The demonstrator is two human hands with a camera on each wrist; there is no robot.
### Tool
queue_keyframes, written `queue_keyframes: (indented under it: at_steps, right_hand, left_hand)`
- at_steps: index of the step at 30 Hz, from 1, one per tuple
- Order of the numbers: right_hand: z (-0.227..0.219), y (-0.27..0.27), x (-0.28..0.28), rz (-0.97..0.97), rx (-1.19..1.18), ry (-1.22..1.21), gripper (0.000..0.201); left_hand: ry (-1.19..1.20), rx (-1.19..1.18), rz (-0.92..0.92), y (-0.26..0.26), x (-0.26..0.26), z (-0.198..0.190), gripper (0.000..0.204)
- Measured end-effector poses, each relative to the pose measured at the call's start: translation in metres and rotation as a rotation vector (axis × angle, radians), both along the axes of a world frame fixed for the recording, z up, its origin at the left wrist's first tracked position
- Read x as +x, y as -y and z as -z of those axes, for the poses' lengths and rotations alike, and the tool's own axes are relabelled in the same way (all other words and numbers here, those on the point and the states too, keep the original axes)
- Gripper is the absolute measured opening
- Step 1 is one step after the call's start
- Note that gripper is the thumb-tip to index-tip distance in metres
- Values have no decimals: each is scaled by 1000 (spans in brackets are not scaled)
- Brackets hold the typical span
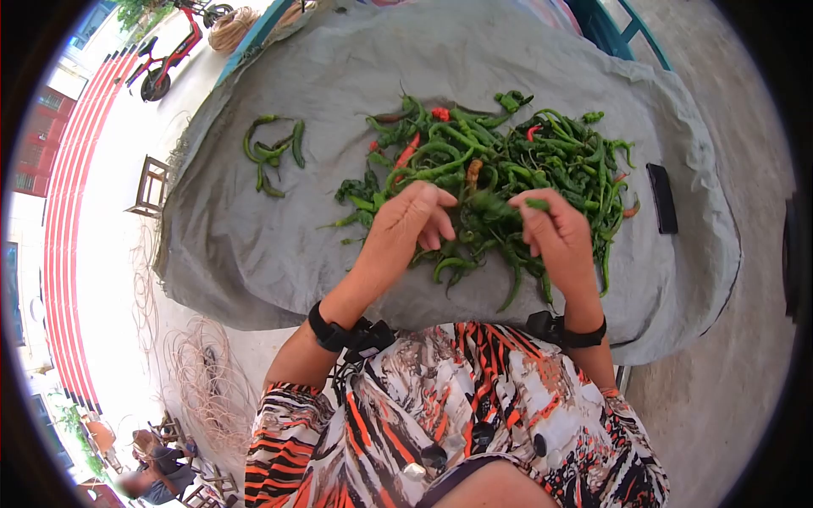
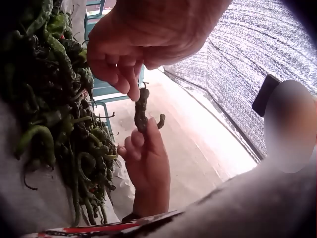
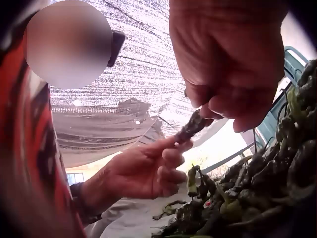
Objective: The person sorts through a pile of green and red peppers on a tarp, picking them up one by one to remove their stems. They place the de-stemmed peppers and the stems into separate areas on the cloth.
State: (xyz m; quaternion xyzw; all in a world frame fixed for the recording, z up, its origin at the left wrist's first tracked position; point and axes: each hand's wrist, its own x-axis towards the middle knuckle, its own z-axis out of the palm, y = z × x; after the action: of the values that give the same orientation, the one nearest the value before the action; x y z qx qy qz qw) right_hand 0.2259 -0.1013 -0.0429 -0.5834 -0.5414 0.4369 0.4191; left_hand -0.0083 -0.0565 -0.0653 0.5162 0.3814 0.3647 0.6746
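Low over a pile of green peppers (image 1: 550,161), the left hand (image 1: 402,229) and right hand (image 1: 561,241) face each other. Between them a dark green pepper (image 2: 141,109) stands upright in the left wrist view; the right hand (image 2: 148,166) pinches its lower part, and the fingers of the left hand (image 2: 153,39) are at its stem end. In the right wrist view the right hand (image 3: 228,64) pinches one end of the pepper (image 3: 192,126), and the left hand (image 3: 138,168) has thumb and fingers at the other. The green thing between the hands is blurred in the head view.
A grey cloth (image 1: 279,229) lies under the pile. Several peppers (image 1: 271,152) lie apart on its left, and a black phone (image 1: 662,199) near its right edge. Red peppers (image 1: 408,152) show in the pile. A stool (image 1: 151,186) and a red scooter (image 1: 174,59) stand beyond the cloth.
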Motion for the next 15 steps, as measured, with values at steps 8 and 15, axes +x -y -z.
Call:
queue_keyframes:
  at_steps: [8,15]
  right_hand:
    - [8,-13,31,440,285,-221,37]
    - [24,-2,16,157,135,-155,31]
  left_hand:
    - [-651,770,-275,-34,20,26,38]
    - [-1143,932,-146,-42,35,36,42]
